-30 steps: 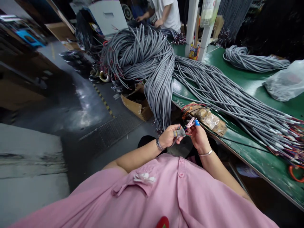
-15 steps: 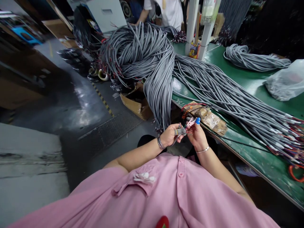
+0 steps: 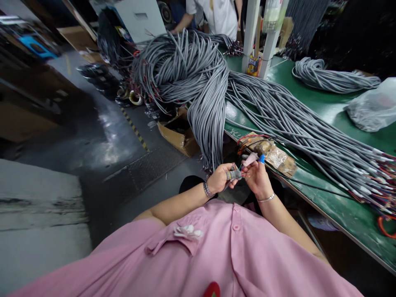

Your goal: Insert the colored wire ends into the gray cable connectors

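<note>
My left hand (image 3: 219, 178), with a grey covering on one finger, is closed around the end of a grey cable whose thin coloured wires (image 3: 240, 169) fan out toward the other hand. Close beside it, my right hand (image 3: 257, 178) wears a blue cover on the thumb; the palm faces up and the thumb is raised apart. Its fingertips are by the wires and a pale pinkish piece (image 3: 250, 159), and their exact hold is too small to tell. Both hands are in front of the green table's (image 3: 332, 214) near edge.
Long grey cables (image 3: 278, 103) lie across the table and hang over its edge. A taped wooden block (image 3: 280, 160) sits at the edge. Beyond are a cable coil (image 3: 331, 78), a plastic bag (image 3: 374, 107) and a person in white (image 3: 221, 18). A cardboard box (image 3: 176, 138) is below.
My right hand has shifted slightly right, and its thumb has opened away from the fingers. The pale piece now shows broader and turned. My left hand has hardly moved.
</note>
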A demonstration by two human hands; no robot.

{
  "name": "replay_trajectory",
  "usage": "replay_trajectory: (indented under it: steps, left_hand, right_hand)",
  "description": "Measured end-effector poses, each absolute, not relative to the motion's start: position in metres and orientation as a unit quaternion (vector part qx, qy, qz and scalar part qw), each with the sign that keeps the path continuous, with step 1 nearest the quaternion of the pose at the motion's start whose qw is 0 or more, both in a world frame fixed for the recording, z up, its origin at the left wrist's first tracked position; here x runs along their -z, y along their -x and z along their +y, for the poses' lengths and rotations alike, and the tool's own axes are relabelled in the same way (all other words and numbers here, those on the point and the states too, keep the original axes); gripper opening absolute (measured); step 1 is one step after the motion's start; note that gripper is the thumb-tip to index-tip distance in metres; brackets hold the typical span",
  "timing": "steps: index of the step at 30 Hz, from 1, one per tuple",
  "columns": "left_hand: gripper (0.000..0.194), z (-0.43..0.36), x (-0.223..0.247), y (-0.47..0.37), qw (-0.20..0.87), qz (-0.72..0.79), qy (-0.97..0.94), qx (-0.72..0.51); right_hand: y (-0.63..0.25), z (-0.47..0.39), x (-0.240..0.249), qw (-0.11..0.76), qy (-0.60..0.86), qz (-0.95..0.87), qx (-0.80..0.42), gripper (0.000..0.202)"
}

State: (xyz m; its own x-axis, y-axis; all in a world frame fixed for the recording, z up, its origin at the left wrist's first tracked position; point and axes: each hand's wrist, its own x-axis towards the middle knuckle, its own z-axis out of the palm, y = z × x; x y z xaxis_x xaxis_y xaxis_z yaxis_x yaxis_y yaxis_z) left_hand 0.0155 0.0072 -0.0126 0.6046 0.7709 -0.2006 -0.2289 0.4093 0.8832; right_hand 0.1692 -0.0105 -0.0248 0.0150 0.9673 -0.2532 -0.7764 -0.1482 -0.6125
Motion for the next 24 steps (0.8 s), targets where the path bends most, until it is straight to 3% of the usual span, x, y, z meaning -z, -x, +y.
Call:
replay_trajectory:
  steps: [6, 13, 19, 24]
  left_hand:
    - [0.034, -0.005, 0.004, -0.019, 0.749, 0.344, -0.431, -0.368]
    - [0.031, -0.006, 0.001, -0.024, 0.731, 0.358, -0.430, -0.390]
    - [0.035, -0.004, 0.003, -0.027, 0.731, 0.373, -0.423, -0.384]
    - [0.031, -0.003, 0.010, -0.028, 0.733, 0.369, -0.429, -0.377]
  right_hand:
    - [-0.169, -0.010, 0.023, 0.656, 0.343, -0.172, -0.650, 0.027]
    - [-0.166, -0.012, 0.032, 0.708, 0.446, -0.244, -0.490, 0.034]
    - [-0.167, -0.005, 0.032, 0.673, 0.370, -0.203, -0.607, 0.040]
    - [-0.165, 0.000, 0.031, 0.689, 0.353, -0.175, -0.609, 0.039]
